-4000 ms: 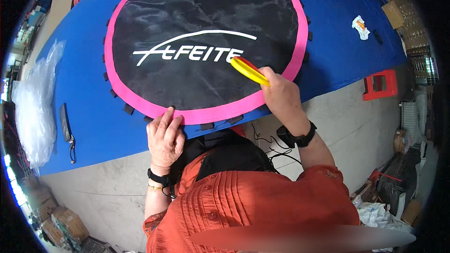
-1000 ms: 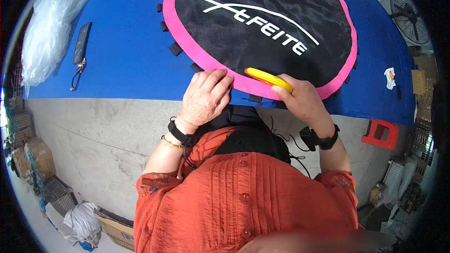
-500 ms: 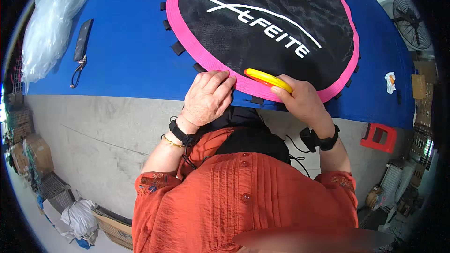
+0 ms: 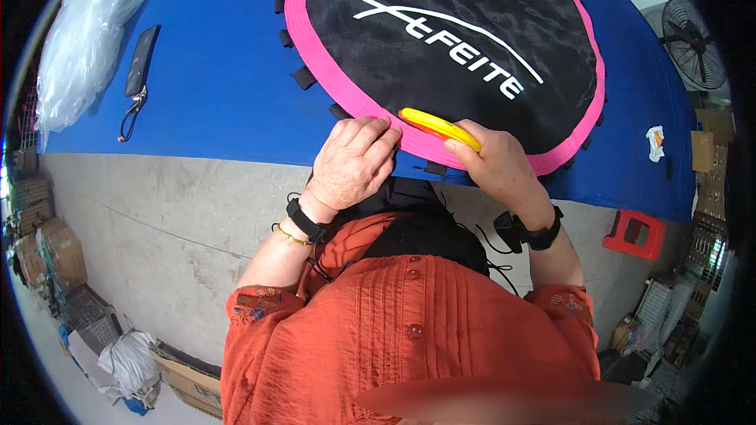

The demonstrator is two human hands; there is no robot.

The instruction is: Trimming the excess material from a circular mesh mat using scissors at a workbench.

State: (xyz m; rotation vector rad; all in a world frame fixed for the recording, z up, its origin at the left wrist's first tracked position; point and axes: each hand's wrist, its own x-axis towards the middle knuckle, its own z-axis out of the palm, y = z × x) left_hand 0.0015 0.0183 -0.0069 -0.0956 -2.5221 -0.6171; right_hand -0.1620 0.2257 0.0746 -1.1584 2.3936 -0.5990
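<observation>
On the blue worktop (image 4: 197, 86), at its near edge, the left hand (image 4: 354, 161) presses curled fingers on the pink rim of the round black mat (image 4: 449, 39), while the right hand (image 4: 496, 165), just beside it, grips a yellow tool (image 4: 437, 127) lying across that rim.

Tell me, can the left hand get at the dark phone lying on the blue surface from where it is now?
Probably yes, with a long stretch. The left hand rests on the pink rim of the round mat, and only bare blue surface lies between it and the phone, far off to the left.
</observation>
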